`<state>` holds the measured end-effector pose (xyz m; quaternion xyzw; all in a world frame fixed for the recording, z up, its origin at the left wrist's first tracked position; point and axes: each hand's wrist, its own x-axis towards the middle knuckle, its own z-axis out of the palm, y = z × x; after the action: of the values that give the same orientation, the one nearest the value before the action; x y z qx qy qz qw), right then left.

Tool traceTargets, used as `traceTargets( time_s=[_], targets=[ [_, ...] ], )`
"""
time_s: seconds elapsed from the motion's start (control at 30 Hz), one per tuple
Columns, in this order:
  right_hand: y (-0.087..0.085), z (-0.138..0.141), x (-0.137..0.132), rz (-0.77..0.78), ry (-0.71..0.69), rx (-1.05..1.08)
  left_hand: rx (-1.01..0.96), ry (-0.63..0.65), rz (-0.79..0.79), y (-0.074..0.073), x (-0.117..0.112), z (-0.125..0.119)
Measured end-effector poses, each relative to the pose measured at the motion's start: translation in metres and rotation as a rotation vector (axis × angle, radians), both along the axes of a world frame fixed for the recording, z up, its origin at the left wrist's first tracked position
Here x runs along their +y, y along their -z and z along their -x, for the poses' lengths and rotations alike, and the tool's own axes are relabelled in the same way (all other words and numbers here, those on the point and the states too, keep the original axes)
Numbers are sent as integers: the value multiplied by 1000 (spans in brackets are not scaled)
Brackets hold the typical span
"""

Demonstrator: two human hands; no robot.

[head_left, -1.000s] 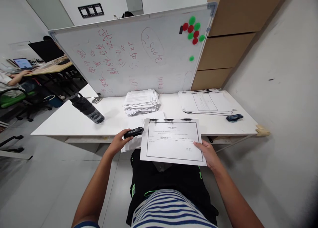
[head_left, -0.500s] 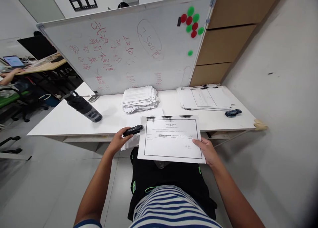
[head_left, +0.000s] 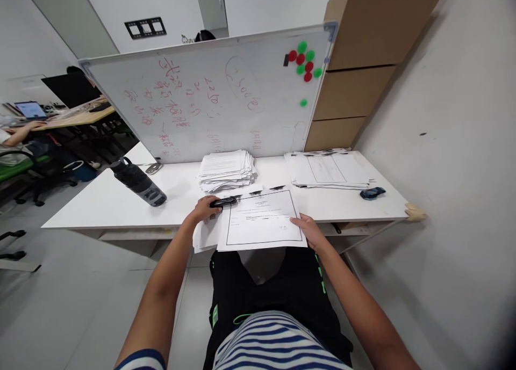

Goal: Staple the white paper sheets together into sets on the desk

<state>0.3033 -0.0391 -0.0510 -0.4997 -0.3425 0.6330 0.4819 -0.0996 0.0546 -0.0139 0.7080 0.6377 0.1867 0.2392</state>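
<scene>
My left hand (head_left: 202, 209) is closed around a black stapler (head_left: 224, 202), whose front end lies at the upper left corner of a printed sheet (head_left: 258, 225). Whether the paper sits between its jaws I cannot tell. With thumb on top and fingers underneath, my right hand (head_left: 311, 231) grips the right edge of that sheet. A black frame is printed on it, and dark smudges run along its top edge. Other papers (head_left: 205, 236) lie below my left hand, partly covered, and stick out over the desk's front edge.
On the white desk (head_left: 100, 203) stand a dark bottle (head_left: 139, 182) and a thick paper stack (head_left: 226, 168). Further right are a wide paper pile (head_left: 328, 168) and a dark blue object (head_left: 372, 193). Behind lean a whiteboard (head_left: 266, 128) and cardboard boxes (head_left: 358, 91). A person's arm (head_left: 20, 135) shows far left.
The sheet has moved left and away from my body, carried by my right hand. My left hand has brought the stapler onto its upper left corner. The camera view has tilted up slightly.
</scene>
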Motion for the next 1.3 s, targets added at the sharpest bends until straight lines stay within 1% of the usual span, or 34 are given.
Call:
traceTargets(
  time_s=[0.07,0.1,0.17,0.23,0.27,0.33,0.4,0.53,0.57,0.63,0.7,0.83,0.93,1.03,1.3],
  targets=[
    [-4,3,6,-12,-14,-6,83,6,3,-5,9,4],
    [-5,3,7,-11,-23,-8,92,23,32,-9,12,6],
    [-6,2,9,-5,-45,-7,37,62,121,-20,16,10],
    [-5,-2,10,0,-72,-6,-81,69,169,-30,19,8],
    [-4,-4,12,1,-81,-10,-138,47,155,-33,21,3],
    [-3,-7,18,-10,-82,-35,-197,-28,61,-35,25,-12],
    [-4,-11,26,-32,-79,-87,-145,-96,-85,-30,31,-34],
    [-2,-20,49,-98,-41,-252,96,-152,-440,-15,44,-74],
    [0,-22,55,-106,-10,-298,134,-171,-504,-11,46,-81],
    [4,-25,63,-100,47,-362,172,-196,-563,-5,52,-91],
    [9,-28,68,-79,44,-364,182,-199,-550,1,56,-96],
    [14,-30,68,-113,-75,-330,180,-230,-482,11,61,-97],
    [15,-32,65,-136,-116,-359,187,-244,-475,15,63,-95],
    [15,-32,64,-125,-139,-339,208,-241,-470,17,63,-94],
    [11,-33,60,-88,-145,-305,285,-214,-462,17,63,-99]
  ],
)
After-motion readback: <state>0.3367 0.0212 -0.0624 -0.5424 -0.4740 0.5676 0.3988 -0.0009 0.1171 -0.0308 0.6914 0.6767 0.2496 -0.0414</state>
